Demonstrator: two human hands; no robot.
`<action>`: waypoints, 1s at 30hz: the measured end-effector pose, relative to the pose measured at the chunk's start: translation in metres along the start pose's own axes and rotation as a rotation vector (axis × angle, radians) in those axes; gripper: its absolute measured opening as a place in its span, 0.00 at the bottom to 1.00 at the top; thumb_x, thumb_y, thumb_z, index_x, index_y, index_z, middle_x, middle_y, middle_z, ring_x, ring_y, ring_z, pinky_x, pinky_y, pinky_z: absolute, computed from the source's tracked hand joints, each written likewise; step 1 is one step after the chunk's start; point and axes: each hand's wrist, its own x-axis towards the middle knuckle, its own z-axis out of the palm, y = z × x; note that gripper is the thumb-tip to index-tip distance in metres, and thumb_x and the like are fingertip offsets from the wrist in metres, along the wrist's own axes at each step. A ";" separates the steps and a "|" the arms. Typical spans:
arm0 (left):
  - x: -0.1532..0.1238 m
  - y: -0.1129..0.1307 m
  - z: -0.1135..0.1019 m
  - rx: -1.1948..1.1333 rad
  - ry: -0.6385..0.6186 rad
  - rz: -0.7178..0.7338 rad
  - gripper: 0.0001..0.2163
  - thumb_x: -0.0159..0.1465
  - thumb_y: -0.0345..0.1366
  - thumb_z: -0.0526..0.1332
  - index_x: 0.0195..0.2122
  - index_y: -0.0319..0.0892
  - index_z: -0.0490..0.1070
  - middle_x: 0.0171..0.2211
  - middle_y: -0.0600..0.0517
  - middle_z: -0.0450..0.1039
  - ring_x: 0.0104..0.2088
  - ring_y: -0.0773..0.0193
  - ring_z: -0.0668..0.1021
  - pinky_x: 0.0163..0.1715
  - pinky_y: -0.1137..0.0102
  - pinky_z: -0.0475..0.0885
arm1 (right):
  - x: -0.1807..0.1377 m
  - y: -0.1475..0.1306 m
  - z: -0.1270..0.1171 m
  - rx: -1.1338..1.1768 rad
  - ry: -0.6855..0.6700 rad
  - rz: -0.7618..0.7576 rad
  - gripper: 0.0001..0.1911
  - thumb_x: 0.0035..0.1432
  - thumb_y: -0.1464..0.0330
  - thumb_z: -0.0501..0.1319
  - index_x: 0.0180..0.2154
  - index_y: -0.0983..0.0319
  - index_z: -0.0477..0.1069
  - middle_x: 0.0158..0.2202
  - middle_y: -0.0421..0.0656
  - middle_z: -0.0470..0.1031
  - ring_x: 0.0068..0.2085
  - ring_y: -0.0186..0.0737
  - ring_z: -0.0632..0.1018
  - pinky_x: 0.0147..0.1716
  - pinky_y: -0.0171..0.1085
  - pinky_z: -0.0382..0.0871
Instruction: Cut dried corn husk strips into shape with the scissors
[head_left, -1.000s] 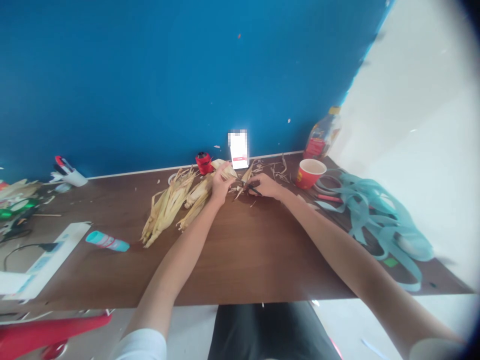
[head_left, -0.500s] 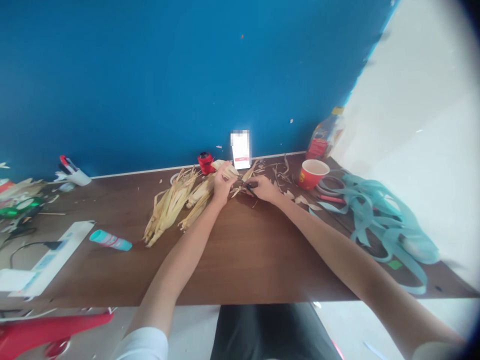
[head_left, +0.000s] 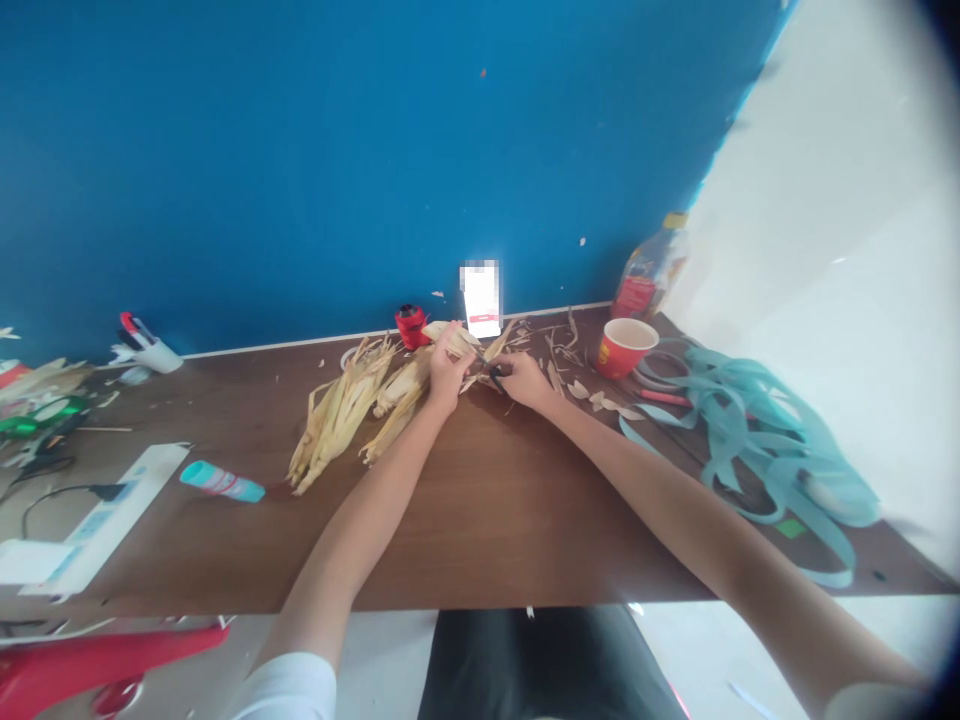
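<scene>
My left hand (head_left: 448, 368) is closed on a pale strip of dried corn husk (head_left: 452, 336) near the back of the table. Close beside it on the right, my right hand (head_left: 523, 380) grips dark-handled scissors (head_left: 496, 375), their blades pointing left at the husk. Left of my hands lie two bundles of dried corn husks (head_left: 341, 415), the nearer one partly behind my left hand. Cut husk scraps (head_left: 598, 398) are scattered to the right of my right hand. A lit phone (head_left: 481, 300) leans on the blue wall just behind both hands.
A red tape roll (head_left: 412, 327) stands behind the husks. Rightward are a red paper cup (head_left: 627, 348), a bottle (head_left: 651, 275) and tangled teal ribbon (head_left: 739, 425). On the left lie a glue stick (head_left: 222, 481), a power strip (head_left: 112, 515) and a pen cup (head_left: 157, 353).
My right hand has shifted slightly, and the scissors show more open at the husk. A small pale scrap now shows at the table's front edge. My left hand stays nearly in place.
</scene>
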 end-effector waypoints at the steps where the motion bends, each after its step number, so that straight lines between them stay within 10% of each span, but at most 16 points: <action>1: 0.000 0.000 0.001 -0.010 0.007 0.004 0.39 0.51 0.32 0.69 0.66 0.51 0.61 0.44 0.51 0.78 0.27 0.71 0.71 0.22 0.75 0.64 | 0.000 0.000 0.000 0.002 0.002 0.001 0.10 0.45 0.71 0.64 0.33 0.63 0.81 0.20 0.38 0.73 0.25 0.35 0.71 0.26 0.32 0.61; 13: -0.008 0.004 0.010 -0.005 0.003 -0.002 0.40 0.53 0.34 0.70 0.67 0.53 0.60 0.57 0.47 0.72 0.31 0.68 0.73 0.20 0.76 0.63 | 0.002 0.011 0.004 0.023 0.029 -0.032 0.12 0.45 0.69 0.63 0.34 0.63 0.80 0.21 0.39 0.73 0.24 0.35 0.70 0.24 0.31 0.60; 22: -0.009 -0.003 0.014 -0.026 0.032 -0.046 0.40 0.54 0.32 0.70 0.67 0.53 0.59 0.44 0.50 0.78 0.25 0.72 0.71 0.21 0.77 0.64 | 0.003 0.016 0.007 0.064 0.046 -0.057 0.13 0.46 0.68 0.63 0.36 0.63 0.80 0.19 0.38 0.73 0.21 0.34 0.71 0.21 0.31 0.60; 30: -0.008 -0.005 0.014 0.012 0.027 0.025 0.37 0.55 0.31 0.69 0.66 0.52 0.62 0.62 0.49 0.69 0.52 0.55 0.77 0.48 0.64 0.75 | 0.002 0.013 0.007 0.124 0.021 0.006 0.16 0.47 0.69 0.62 0.39 0.63 0.80 0.20 0.39 0.74 0.18 0.34 0.71 0.17 0.31 0.62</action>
